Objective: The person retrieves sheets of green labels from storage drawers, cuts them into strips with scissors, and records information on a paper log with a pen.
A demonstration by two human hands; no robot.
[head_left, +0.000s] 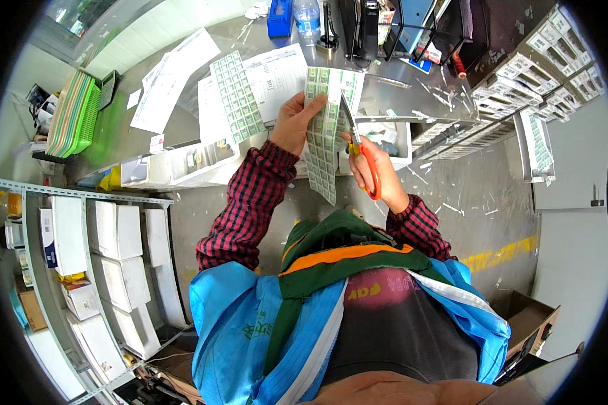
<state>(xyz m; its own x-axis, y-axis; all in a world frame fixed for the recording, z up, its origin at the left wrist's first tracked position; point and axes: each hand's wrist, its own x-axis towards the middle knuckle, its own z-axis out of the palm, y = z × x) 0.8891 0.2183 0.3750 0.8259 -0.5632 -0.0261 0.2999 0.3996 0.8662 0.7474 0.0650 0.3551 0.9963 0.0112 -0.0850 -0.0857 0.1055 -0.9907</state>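
My left hand [293, 127] pinches a long strip of green-printed label sheet [321, 165], its lower end hanging past the table's front edge. In my right hand [386, 177] are scissors [371, 169] with orange handles. Their blades point up and away, right beside the strip's right side; whether they touch it I cannot tell. A second green label sheet [238, 98] lies on printed papers [275, 71] to the left of my left hand. White paper with more green labels [348, 79] shows behind the strip and the blades.
White open trays [199, 164] sit under the table's front edge. At the back are a water bottle [307, 19], a blue box [280, 20] and a black file rack [412, 37]. Stacked baskets [81, 125] stand left. White bins [119, 229] fill a shelf; paper scraps litter the floor [466, 196].
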